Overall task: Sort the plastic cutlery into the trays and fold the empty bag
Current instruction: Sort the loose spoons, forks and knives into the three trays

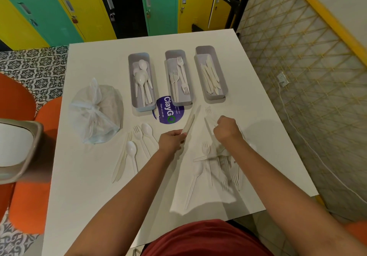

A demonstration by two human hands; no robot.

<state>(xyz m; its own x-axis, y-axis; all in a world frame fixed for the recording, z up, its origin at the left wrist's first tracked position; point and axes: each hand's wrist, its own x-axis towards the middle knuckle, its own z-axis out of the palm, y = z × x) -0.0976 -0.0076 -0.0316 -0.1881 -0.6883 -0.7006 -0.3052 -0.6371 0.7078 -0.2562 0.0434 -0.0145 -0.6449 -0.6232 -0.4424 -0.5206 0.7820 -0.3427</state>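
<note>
our left hand point(172, 139) grips a knife point(190, 121); our right hand point(226, 129) clutches the bag point(206, 178), whose cutlery could spill beneath it.

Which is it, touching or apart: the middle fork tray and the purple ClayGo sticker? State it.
Touching. The head view shows the near end of the fork tray resting over the top edge of the purple sticker, covering part of its print.

Red shirt point(206, 240), bare forearms, no sleeves visible
</note>
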